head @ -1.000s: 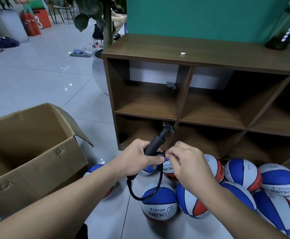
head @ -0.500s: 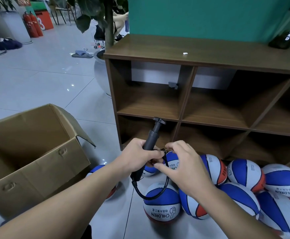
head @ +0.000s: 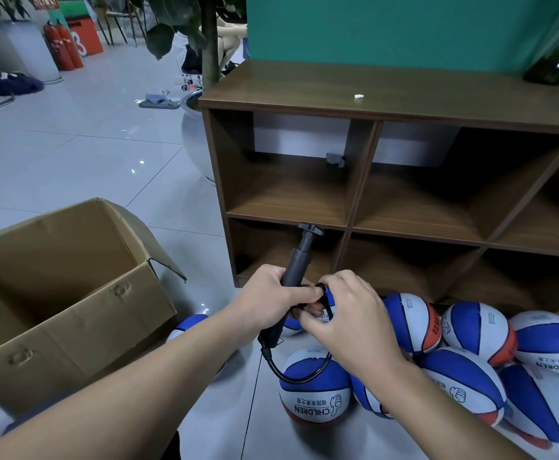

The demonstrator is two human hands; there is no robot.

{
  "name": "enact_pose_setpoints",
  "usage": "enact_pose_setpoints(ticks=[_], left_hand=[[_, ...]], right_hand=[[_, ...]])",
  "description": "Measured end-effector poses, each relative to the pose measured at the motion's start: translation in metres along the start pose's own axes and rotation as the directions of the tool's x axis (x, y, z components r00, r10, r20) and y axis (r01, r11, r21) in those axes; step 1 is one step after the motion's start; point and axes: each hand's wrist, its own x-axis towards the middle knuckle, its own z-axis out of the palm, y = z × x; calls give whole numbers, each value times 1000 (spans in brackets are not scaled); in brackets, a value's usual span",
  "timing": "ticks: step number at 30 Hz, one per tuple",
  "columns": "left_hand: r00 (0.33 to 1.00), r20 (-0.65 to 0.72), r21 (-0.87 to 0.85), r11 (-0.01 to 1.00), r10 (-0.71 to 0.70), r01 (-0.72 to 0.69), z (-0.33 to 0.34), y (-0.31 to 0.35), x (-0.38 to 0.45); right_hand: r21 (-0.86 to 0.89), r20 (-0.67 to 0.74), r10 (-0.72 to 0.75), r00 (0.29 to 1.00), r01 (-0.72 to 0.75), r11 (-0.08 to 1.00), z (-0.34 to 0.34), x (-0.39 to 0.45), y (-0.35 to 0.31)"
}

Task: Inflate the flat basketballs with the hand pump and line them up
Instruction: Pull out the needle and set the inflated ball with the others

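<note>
Above glossy balls (head: 314, 390), left hand (head: 271, 300) gripping matte pump (head: 293, 277), right hand (head: 344, 313) pinching hose end.

Black hand pump (head: 296, 270) tilted upright above blue-white-orange basketballs (head: 314, 386) clustered on floor.

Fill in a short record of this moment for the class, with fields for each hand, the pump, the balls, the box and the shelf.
Left hand: left hand grips the barrel of the hand pump.
Right hand: right hand pinches the end of the hose against the pump.
Pump: tilted, handle up, hose looping below it.
Balls: blue, white and orange basketballs clustered on the floor, not lined up.
Box: open cardboard box on the left; inside not visible.
Shelf: wooden shelf unit behind the balls.
</note>
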Motion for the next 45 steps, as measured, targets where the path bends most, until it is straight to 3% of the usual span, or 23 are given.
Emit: enact_pose_setpoints(ticks=[8,17,23,27,30,33,36,38,41,45], left_hand=[[998,-62,176,984,-9,19,-11,-8,9],[994,44,79,992,-104,100,-19,-2,7],[997,-19,348,935,-71,73,-36,-2,12],[997,-10,466,882,-73,69,-39,-8,15],[990,10,576,810,-138,107,-38,-11,15],[987,2,718,687,-163,112,-34,-10,15],[992,4,811,580,-129,72,-27,-6,15],[992,21,854,518,-127,48,-21,-3,14],[984,58,864,503,-165,34,-22,2,10],[998,34,825,565,-61,6,-42,8,9]], right_hand=[[-106,137,-12,991,27,994,0,3,4],[-117,143,41,989,-24,993,1,1,11],[22,127,199,972,-204,979,4,-1,20],[89,93,229,969,-237,967,9,-1,27],[102,0,186,983,-185,977,6,2,23],[38,-38,-3,999,5,999,-2,5,14],[-165,72,-302,951,310,936,-5,10,6],[-274,148,-385,911,412,869,2,12,6],[-307,183,-379,907,419,855,7,12,14],[-231,176,-311,934,346,909,-5,16,27]])
